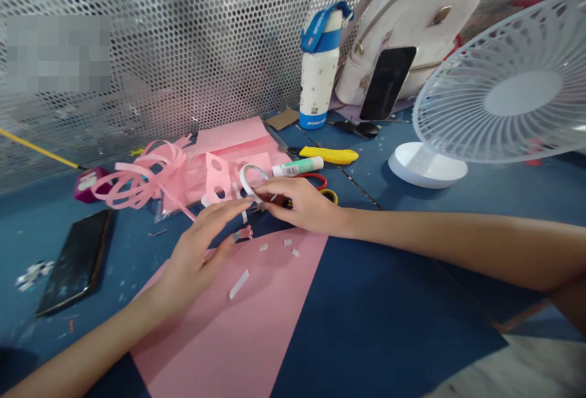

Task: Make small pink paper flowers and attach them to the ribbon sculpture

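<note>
My right hand pinches a white ring-shaped roll of tape above the back edge of a pink paper sheet. Beside it, my left hand has its index fingertip close to the roll, thumb and index apart. A small piece of pink paper shows at the left thumb tip; whether it is gripped is unclear. White scraps lie on the sheet. Scissors with red and yellow handles are partly hidden behind my right hand.
Pink paper strips, cut pink paper, a glue stick and a yellow cutter lie behind the hands. A phone is at left. A bottle, a bag, another phone and a fan stand at the back.
</note>
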Available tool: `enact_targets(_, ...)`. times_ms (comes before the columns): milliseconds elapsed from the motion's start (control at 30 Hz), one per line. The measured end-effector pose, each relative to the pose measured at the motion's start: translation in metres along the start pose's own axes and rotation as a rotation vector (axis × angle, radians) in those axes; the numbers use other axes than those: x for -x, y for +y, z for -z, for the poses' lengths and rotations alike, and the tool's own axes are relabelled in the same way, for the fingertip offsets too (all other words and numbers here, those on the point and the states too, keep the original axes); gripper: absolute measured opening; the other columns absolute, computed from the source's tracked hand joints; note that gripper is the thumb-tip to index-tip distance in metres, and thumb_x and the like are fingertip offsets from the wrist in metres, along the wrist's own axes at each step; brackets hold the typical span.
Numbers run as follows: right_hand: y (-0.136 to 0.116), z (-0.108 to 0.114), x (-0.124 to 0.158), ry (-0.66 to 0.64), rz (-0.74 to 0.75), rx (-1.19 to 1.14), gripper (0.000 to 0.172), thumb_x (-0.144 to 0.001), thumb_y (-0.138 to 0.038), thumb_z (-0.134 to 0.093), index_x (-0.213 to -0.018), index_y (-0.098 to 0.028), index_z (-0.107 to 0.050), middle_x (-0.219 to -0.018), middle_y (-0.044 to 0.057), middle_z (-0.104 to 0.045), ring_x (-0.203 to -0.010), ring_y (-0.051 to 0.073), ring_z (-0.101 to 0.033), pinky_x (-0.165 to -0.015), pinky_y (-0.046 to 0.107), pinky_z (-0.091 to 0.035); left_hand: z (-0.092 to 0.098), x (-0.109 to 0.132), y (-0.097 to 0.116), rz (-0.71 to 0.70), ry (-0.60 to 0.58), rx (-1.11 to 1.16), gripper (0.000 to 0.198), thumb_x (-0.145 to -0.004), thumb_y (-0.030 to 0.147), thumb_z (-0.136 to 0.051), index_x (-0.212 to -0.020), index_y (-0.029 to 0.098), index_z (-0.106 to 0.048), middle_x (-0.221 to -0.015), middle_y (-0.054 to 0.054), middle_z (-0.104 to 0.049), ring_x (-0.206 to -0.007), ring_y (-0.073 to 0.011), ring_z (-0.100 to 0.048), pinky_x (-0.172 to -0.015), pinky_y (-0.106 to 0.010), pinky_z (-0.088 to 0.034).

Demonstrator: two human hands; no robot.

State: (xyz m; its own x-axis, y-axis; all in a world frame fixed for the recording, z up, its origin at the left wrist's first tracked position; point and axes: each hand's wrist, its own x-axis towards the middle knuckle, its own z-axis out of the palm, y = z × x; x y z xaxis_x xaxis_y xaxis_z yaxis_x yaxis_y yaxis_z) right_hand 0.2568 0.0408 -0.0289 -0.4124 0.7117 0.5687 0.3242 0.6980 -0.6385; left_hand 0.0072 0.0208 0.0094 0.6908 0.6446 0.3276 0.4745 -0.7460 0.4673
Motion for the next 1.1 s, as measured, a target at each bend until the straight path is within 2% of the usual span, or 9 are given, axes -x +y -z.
enact_targets(167, 0.001, -0.002, 0.001, -0.025, 0.007, 0.051, 0.019, -0.094, -0.011, -0.058, -0.107, -0.015, -0.071, -0.097, 0.005, -0.075, -0.083, 0.015, -0.066, -0.077, 0.027, -0.051, 0.002, 0.0, 0.003, 0.085, -0.01, 0.134, 0.037, -0.103, 0.022, -0.049, -0.137, 0.03, -0.059, -0.137, -0.006, -0.066, -0.126, -0.0211, -0.064, -0.104, -0.035, -0.054)
enact_targets(267, 0.002, -0.002, 0.0, -0.011, 0.033, 0.053, 0.021, -0.094, -0.009, -0.058, -0.109, -0.014, -0.072, -0.1, 0.006, -0.076, -0.084, 0.015, -0.066, -0.077, 0.027, -0.051, 0.003, -0.001, 0.005, 0.067, -0.03, 0.098, 0.032, -0.103, 0.023, -0.05, -0.132, 0.029, -0.063, -0.128, -0.006, -0.07, -0.117, -0.0205, -0.068, -0.097, -0.033, -0.055)
enact_targets(433, 0.0, -0.002, 0.0, -0.023, 0.019, 0.053, 0.02, -0.094, -0.009, -0.057, -0.107, -0.015, -0.072, -0.099, 0.005, -0.075, -0.083, 0.015, -0.066, -0.078, 0.027, -0.052, 0.009, -0.015, 0.0, -0.001, 0.107, -0.215, 0.016, -0.101, 0.024, -0.055, -0.111, 0.024, -0.066, -0.103, -0.004, -0.074, -0.098, -0.0224, -0.069, -0.088, -0.035, -0.052)
enact_targets(567, -0.001, -0.002, -0.001, -0.03, 0.007, 0.065, 0.015, -0.096, -0.012, -0.058, -0.103, -0.016, -0.071, -0.093, 0.004, -0.074, -0.082, 0.015, -0.065, -0.077, 0.028, -0.052, 0.007, -0.037, 0.0, -0.194, -0.001, -0.53, 0.018, -0.1, 0.037, -0.059, -0.099, 0.022, -0.07, -0.092, -0.007, -0.075, -0.087, -0.0271, -0.067, -0.081, -0.042, -0.046)
enact_targets(633, -0.002, -0.002, -0.001, -0.028, -0.003, 0.067, 0.014, -0.094, -0.01, -0.059, -0.1, -0.015, -0.071, -0.091, 0.004, -0.074, -0.08, 0.015, -0.064, -0.076, 0.028, -0.051, 0.005, -0.046, 0.004, -0.264, -0.033, -0.688, 0.025, -0.102, 0.031, -0.054, -0.084, 0.022, -0.069, -0.078, -0.007, -0.069, -0.076, -0.0259, -0.063, -0.075, -0.042, -0.042)
enact_targets(700, -0.003, -0.002, -0.001, -0.025, -0.019, 0.051, 0.015, -0.093, -0.008, -0.059, -0.1, -0.014, -0.071, -0.091, 0.005, -0.074, -0.079, 0.015, -0.064, -0.074, 0.027, -0.05, 0.002, -0.052, 0.009, -0.317, -0.051, -0.763, 0.029, -0.102, 0.019, -0.049, -0.079, 0.022, -0.067, -0.073, -0.006, -0.066, -0.071, -0.0251, -0.06, -0.071, -0.042, -0.04)
enact_targets(833, -0.003, -0.001, -0.002, -0.011, -0.032, -0.01, 0.014, -0.092, -0.007, -0.057, -0.095, -0.015, -0.069, -0.089, 0.004, -0.073, -0.077, 0.014, -0.063, -0.072, 0.026, -0.049, 0.003, -0.057, 0.014, -0.347, -0.076, -0.7, 0.031, -0.094, 0.005, -0.043, -0.081, 0.022, -0.066, -0.07, -0.005, -0.062, -0.069, -0.0244, -0.058, -0.067, -0.04, -0.035)
enact_targets(1000, -0.004, -0.002, -0.002, -0.006, -0.016, -0.062, 0.017, -0.087, -0.001, -0.056, -0.088, -0.015, -0.065, -0.086, 0.003, -0.072, -0.077, 0.013, -0.063, -0.073, 0.026, -0.048, 0.007, -0.059, 0.007, -0.395, -0.149, -0.581, 0.028, -0.09, 0.008, -0.046, -0.073, 0.022, -0.062, -0.066, -0.003, -0.059, -0.066, -0.0223, -0.056, -0.062, -0.037, -0.033)
enact_targets(1100, -0.007, -0.005, -0.001, -0.012, -0.047, -0.09, 0.021, -0.085, 0.001, -0.054, -0.091, -0.015, -0.065, -0.087, 0.003, -0.071, -0.078, 0.014, -0.064, -0.072, 0.026, -0.049, 0.004, -0.059, -0.003, -0.486, -0.112, -0.58, 0.03, -0.092, 0.009, -0.045, -0.069, 0.022, -0.06, -0.064, -0.002, -0.058, -0.063, -0.0204, -0.053, -0.058, -0.036, -0.035)
